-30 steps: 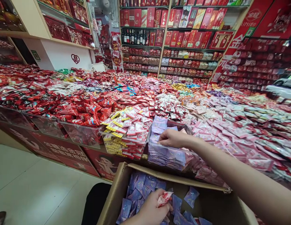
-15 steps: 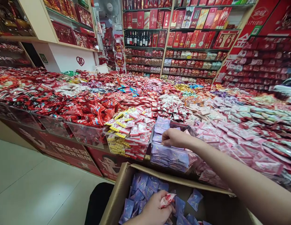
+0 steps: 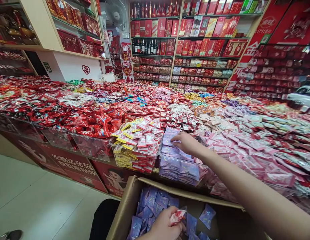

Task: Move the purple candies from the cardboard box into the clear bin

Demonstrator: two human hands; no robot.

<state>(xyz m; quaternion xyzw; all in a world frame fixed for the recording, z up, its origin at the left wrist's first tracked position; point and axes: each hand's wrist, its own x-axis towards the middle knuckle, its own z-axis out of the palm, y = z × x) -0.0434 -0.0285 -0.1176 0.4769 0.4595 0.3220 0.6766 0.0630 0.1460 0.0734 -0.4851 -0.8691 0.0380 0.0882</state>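
My right hand [image 3: 187,143] is over a clear plastic bin of stacked purple candy packets [image 3: 178,168], its fingers slightly apart and the fingertips at the top packets. I see nothing held in it. Below, inside an open cardboard box [image 3: 124,204], my left hand [image 3: 163,224] is closed around a red-and-white candy packet [image 3: 177,217]. Loose purple packets [image 3: 152,197] lie about that hand, with a single purple packet [image 3: 207,216] farther right in the box.
A bin of yellow and red-and-white packets [image 3: 137,141] adjoins on the left. Pink packets [image 3: 250,150] are heaped to the right. Red packets [image 3: 95,121] fill bins farther left. Shelves of boxes and bottles [image 3: 146,46] stand behind. A shoe [image 3: 15,234] shows at lower left.
My right hand's fingers have loosened from a curled, downward pose and lifted slightly off the purple stack. The left hand still holds the red-and-white packet. The view has shifted slightly.
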